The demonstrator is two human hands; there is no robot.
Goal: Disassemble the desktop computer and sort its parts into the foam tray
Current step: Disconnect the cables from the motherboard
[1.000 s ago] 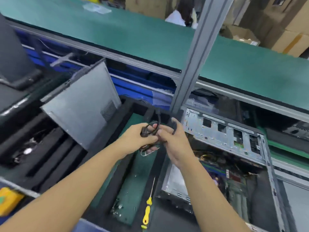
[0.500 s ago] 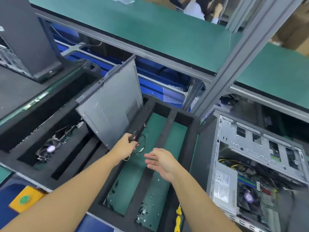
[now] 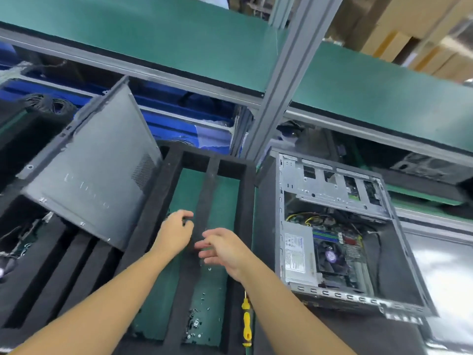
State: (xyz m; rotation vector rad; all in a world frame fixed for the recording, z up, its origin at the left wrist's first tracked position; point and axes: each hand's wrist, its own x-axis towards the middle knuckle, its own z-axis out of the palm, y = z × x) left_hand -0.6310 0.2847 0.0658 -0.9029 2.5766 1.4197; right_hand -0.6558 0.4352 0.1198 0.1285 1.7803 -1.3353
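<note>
At 6 o'clock loose screws (image 3: 197, 321) lie in the foam tray (image 3: 153, 201), with a yellow screwdriver (image 3: 246, 325) by its right rim. Just beyond, over a divider, the left hand (image 3: 175, 233) curls round a small dark part (image 3: 184, 221), too blurred to name. The right hand (image 3: 222, 248) hangs slack and empty. The opened desktop computer (image 3: 332, 239) sits at 3 o'clock. If released here, the part could straddle the divider or slip into the wrong compartment.
</note>
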